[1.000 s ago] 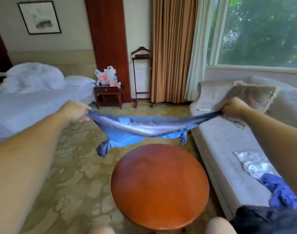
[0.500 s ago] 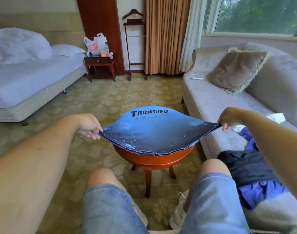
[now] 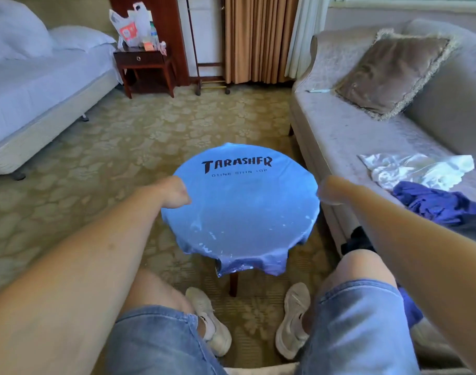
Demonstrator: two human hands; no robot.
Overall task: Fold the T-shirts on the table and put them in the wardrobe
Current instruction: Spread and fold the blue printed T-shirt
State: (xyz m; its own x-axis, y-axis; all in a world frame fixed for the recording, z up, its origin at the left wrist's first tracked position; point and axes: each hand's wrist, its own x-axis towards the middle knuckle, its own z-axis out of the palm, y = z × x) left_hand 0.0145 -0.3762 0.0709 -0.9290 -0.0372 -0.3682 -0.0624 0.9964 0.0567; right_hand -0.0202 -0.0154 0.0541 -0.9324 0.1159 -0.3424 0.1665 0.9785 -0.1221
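Since half a second ago: the blue T-shirt (image 3: 242, 212), which was stretched in the air between both hands, has come down. It now lies spread over the round table (image 3: 233, 285). The wooden top is fully covered and only one leg shows beneath.

Shirt: print side up, the black lettering "TARASHFR" at the far end. The cloth is flat across the top. Its edges hang over the rim all round, and the longest fold droops on the near side.

Left hand (image 3: 177, 192): at the shirt's left edge, fingers curled into a fist on the cloth and gripping the hem there.

Right hand (image 3: 329, 190): at the shirt's right edge, touching or just beside the cloth. It is motion-blurred, so I cannot tell whether the fingers grip or are loose.

The person is seated, knees either side of the table, in denim shorts (image 3: 358, 328) and pale shoes (image 3: 212, 320) set on the patterned carpet (image 3: 123, 147).

Surroundings: the sofa (image 3: 347, 136) stands just right of the table. On its seat lie a white garment (image 3: 415, 169) and, nearer, a crumpled purple garment (image 3: 437, 201), the two touching. A fringed cushion (image 3: 393, 74) leans against the sofa back at the far end. The bed (image 3: 36, 87) is at the left, well apart from the table. A nightstand (image 3: 143, 60) beside it carries plastic bags (image 3: 131, 25).
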